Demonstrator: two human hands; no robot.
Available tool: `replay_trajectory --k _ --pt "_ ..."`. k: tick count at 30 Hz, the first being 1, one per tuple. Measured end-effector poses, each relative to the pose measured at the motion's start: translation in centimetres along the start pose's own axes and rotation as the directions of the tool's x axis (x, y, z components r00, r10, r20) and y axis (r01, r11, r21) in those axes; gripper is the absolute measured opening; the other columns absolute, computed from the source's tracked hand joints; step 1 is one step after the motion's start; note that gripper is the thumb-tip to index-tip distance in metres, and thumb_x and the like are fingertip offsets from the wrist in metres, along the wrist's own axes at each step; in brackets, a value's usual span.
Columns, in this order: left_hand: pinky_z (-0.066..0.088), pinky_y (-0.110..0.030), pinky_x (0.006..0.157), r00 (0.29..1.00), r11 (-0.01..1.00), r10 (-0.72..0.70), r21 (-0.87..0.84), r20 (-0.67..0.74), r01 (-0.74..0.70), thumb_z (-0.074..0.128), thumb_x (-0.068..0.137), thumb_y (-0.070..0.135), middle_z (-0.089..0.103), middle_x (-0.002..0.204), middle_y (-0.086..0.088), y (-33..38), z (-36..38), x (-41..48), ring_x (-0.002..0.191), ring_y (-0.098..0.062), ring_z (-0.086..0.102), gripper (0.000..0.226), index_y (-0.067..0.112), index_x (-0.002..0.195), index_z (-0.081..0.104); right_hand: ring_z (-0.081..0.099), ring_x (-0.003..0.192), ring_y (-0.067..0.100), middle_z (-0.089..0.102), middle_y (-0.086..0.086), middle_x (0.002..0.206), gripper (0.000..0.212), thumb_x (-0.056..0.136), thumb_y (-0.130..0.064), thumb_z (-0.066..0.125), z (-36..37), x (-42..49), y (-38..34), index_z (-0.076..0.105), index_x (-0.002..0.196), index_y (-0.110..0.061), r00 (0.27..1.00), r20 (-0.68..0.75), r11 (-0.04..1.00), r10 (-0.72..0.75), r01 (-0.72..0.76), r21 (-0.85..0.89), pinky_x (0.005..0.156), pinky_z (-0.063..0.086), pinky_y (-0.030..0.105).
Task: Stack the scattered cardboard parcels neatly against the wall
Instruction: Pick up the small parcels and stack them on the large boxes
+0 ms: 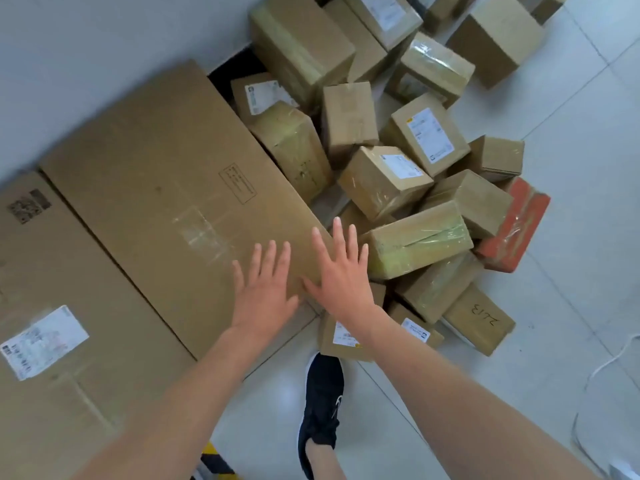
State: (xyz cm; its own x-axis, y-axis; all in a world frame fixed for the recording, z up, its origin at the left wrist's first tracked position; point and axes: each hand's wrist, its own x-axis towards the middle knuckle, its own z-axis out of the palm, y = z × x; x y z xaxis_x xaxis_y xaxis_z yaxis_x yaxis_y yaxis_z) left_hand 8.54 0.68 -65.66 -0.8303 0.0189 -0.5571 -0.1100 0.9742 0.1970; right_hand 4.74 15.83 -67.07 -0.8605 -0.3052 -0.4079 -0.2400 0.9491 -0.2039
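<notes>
Against the wall (pixel 69 64), two large flat cartons (pixel 166 188) lie; both hands (pixel 266 289) hover spread, empty.

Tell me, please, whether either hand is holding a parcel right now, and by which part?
Neither grips anything. The left hand and right hand are open, fingers spread, over the near corner of the long flat box.

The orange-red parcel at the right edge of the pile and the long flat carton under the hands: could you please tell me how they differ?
The orange-red parcel is small and wrapped in glossy clear tape; the long flat carton is plain brown and far larger. The parcel lies loose at the heap's outer edge, away from the wall; the carton lies along the wall, with the left hand and right hand spread flat at its near corner. Both are rectangular.
</notes>
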Motion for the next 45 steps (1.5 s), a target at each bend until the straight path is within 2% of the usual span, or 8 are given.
replay_trajectory --k 7,14,19,25,30,35,40,45 --pt "0.013 -0.049 0.12 0.985 0.989 0.14 0.04 0.099 -0.145 0.043 0.099 0.05 0.009 0.164 -0.006 12.2 5.8 -0.9 0.15 -0.027 0.004 0.076 0.023 0.156 0.002 0.015 0.146 0.045 0.017 0.026 0.159 0.086 0.086 -0.049 0.066 2.4 -8.4 10.6 0.028 0.153 -0.011 0.972 -0.005 0.971 0.236 -0.236 -0.023 0.112 0.023 0.065" --pt "0.018 -0.068 0.108 0.978 0.998 -0.03 0.054 0.205 0.019 0.046 0.088 0.067 0.014 0.159 -0.013 15.0 14.4 -0.8 0.147 -0.038 0.005 0.088 0.026 0.155 0.007 0.006 0.149 0.04 0.006 0.021 0.162 0.086 0.091 -0.053 0.055 10.3 -16.1 15.4 0.014 0.157 -0.017 0.901 0.132 0.91 0.413 -0.414 -0.02 0.115 0.017 0.059" --pt "0.016 -0.076 0.103 0.963 0.99 -0.143 0.031 0.227 0.14 0.039 0.083 0.078 -0.009 0.161 -0.016 16.1 18.9 1.1 0.145 -0.043 -0.011 0.1 0.025 0.155 -0.005 0.008 0.148 0.037 0.004 0.018 0.163 0.096 0.087 -0.061 0.053 13.1 -14.2 17.6 0.001 0.157 -0.021 0.686 0.157 0.627 0.711 -0.719 0.3 0.115 0.021 0.053" --pt "0.015 -0.078 0.102 0.97 0.979 -0.194 -0.031 0.143 0.201 0.043 0.078 0.082 -0.027 0.158 -0.016 17.0 22.2 3.7 0.143 -0.042 -0.024 0.108 0.029 0.153 -0.014 0.021 0.141 0.041 0.006 0.023 0.159 0.115 0.075 -0.072 0.06 14.1 -6.4 19.4 -0.006 0.156 -0.024 0.515 0.165 0.357 0.841 -0.758 0.546 0.105 0.032 0.053" --pt "0.014 -0.076 0.104 0.986 0.987 -0.153 0.056 0.063 0.149 0.033 0.072 0.09 -0.033 0.155 -0.015 15.1 21.8 5.8 0.143 -0.043 -0.024 0.107 0.04 0.15 -0.02 0.027 0.132 0.04 0.016 0.021 0.149 0.124 0.069 -0.061 0.073 14.3 -3.2 19.1 -0.005 0.156 -0.021 0.384 0.15 0.212 0.911 -0.747 0.63 0.097 0.04 0.048" --pt "0.026 -0.068 0.106 0.986 0.987 -0.155 0.038 0.068 0.153 0.038 0.081 0.083 -0.031 0.156 -0.015 13.4 21.2 5.4 0.146 -0.046 -0.006 0.099 0.041 0.15 -0.02 0.028 0.124 0.037 0.019 0.019 0.143 0.123 0.067 -0.051 0.073 13.0 -5.1 18.6 -0.01 0.154 -0.028 0.39 0.214 0.185 0.896 -0.763 0.62 0.097 0.036 0.047" --pt "0.032 -0.065 0.099 0.991 0.992 -0.118 0.055 0.055 0.115 0.048 0.073 0.082 -0.016 0.159 -0.015 13.7 17.6 2.2 0.142 -0.046 0.008 0.103 0.039 0.153 0.0 0.029 0.126 0.039 0.016 0.02 0.147 0.117 0.067 -0.051 0.068 9.4 -10.5 15.8 -0.009 0.154 -0.032 0.409 0.193 0.235 0.892 -0.784 0.575 0.103 0.037 0.051" --pt "0.037 -0.063 0.096 0.995 0.996 -0.089 0.005 0.039 0.089 0.046 0.07 0.084 -0.016 0.158 -0.014 12.8 8.7 -6.1 0.14 -0.046 0.01 0.106 0.04 0.15 -0.009 0.03 0.128 0.043 0.016 0.026 0.148 0.117 0.07 -0.055 0.069 2.2 -16.9 9.3 -0.009 0.154 -0.03 0.418 0.221 0.267 0.881 -0.826 0.497 0.106 0.035 0.054"
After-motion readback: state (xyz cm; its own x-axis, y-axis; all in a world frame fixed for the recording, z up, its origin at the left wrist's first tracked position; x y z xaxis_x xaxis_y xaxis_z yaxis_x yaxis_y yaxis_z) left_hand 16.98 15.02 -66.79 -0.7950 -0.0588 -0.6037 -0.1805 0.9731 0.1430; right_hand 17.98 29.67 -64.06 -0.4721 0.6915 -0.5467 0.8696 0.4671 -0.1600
